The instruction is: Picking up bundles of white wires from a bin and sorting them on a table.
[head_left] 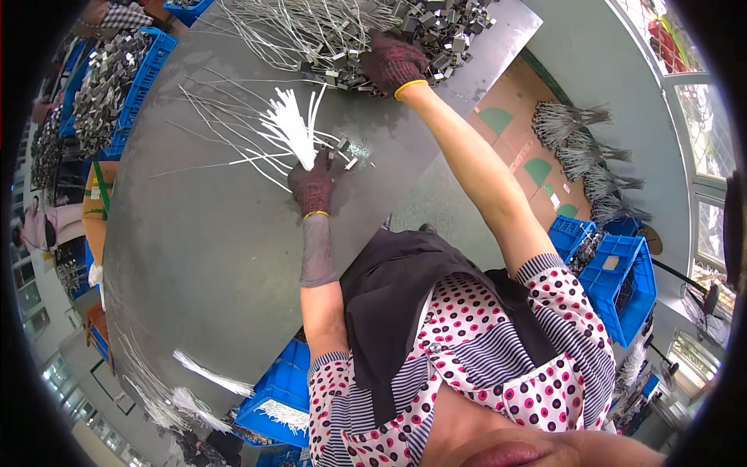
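My left hand (313, 187), in a dark knit glove, grips a bundle of thin white cable strands (289, 124) that fan upward from the fist over the grey table (194, 249). Small metal pieces (352, 152) lie just right of that hand. My right hand (393, 62), also gloved, reaches far across the table into a heap of small grey metal parts with wire leads (373, 31); its fingers rest on the heap, and whether they hold a part is hidden.
Loose white strands (218, 132) spread left of the bundle. Blue crates stand at the upper left (148, 78), lower middle (280, 397) and right (622, 280). Wire bundles (583, 156) lie on cardboard on the floor. More strands (210, 373) lie at the table's near edge.
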{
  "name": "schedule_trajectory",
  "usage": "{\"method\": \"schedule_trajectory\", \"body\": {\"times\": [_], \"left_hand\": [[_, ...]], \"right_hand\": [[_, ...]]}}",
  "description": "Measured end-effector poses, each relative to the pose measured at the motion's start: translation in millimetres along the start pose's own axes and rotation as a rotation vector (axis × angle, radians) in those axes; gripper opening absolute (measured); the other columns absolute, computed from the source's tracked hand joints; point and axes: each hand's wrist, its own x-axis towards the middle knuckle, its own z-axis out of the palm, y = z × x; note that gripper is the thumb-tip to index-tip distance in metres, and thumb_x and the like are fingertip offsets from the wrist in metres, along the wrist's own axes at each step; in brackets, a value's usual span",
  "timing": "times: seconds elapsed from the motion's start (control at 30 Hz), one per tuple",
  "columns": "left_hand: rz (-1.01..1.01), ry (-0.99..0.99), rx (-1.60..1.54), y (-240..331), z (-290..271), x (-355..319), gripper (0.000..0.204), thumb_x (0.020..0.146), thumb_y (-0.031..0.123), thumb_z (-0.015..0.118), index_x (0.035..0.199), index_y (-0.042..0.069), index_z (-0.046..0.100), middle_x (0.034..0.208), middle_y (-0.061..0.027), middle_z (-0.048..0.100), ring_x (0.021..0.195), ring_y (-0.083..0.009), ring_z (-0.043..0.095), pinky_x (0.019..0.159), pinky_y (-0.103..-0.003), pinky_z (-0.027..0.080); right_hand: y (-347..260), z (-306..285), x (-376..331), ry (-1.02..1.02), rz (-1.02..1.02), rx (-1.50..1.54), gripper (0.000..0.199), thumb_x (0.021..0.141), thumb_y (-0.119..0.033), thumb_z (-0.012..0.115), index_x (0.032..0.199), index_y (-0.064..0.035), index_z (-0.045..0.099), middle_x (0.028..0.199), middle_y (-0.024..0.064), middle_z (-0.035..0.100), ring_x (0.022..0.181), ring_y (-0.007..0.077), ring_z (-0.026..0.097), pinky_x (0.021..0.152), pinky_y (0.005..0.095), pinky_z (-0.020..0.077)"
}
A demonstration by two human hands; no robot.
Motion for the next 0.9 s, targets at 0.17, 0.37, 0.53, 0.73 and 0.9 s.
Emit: {"method": "schedule_trajectory", "body": {"times": [0.17,0.37,0.53,0.73,0.9], "left_hand": [[0.070,0.087,-0.437,-7,-7,-7,0.022,0.084,0.021,0.074,0.086,-0.001,0.071,0.073,-0.0046,0.070,0.059,-0.0129,0.062,0.052,-0.030,0.049],[0.055,-0.081,-0.570,2,19,-39,0.022,0.088,0.019,0.072,0.096,-0.001,0.071,0.077,-0.0059,0.069,0.060,-0.0126,0.062,0.054,-0.029,0.053],[0.595,-0.286,-0.218,-46,47,-32,0.027,0.099,0.002,0.054,0.125,-0.003,0.059,0.104,-0.0108,0.068,0.085,-0.0141,0.066,0.079,-0.034,0.061],[0.168,-0.497,-0.668,-28,77,-58,0.027,0.097,0.005,0.058,0.123,-0.005,0.058,0.103,-0.0169,0.068,0.088,-0.0246,0.069,0.077,-0.039,0.062],[-0.080,-0.511,-0.812,8,112,-76,0.029,0.090,0.011,0.069,0.111,-0.007,0.062,0.091,-0.0164,0.068,0.076,-0.0262,0.069,0.072,-0.042,0.062]], "right_hand": [[17,-5,-2,-0.136,-0.158,0.033,0.039,0.084,-0.046,0.063,0.104,-0.0134,0.069,0.101,0.0155,0.071,0.098,0.0372,0.066,0.085,0.0475,0.0504],[19,6,6,-0.161,-0.219,0.152,0.046,0.082,-0.048,0.063,0.110,-0.0127,0.071,0.101,0.0147,0.071,0.101,0.0343,0.066,0.089,0.0456,0.0499],[25,1,-4,-0.067,-0.282,0.063,0.043,0.077,-0.043,0.066,0.094,-0.0046,0.073,0.099,0.0211,0.069,0.094,0.0343,0.068,0.081,0.0465,0.0527],[65,-14,-86,0.201,-0.265,0.435,0.022,0.080,-0.020,0.069,0.098,-0.0063,0.071,0.099,0.0105,0.069,0.085,0.0257,0.068,0.075,0.0383,0.0543],[108,-27,-177,-0.012,-0.050,0.844,0.027,0.089,-0.010,0.064,0.115,-0.0023,0.067,0.088,0.0089,0.070,0.073,0.0134,0.064,0.067,0.0284,0.0528]]}}
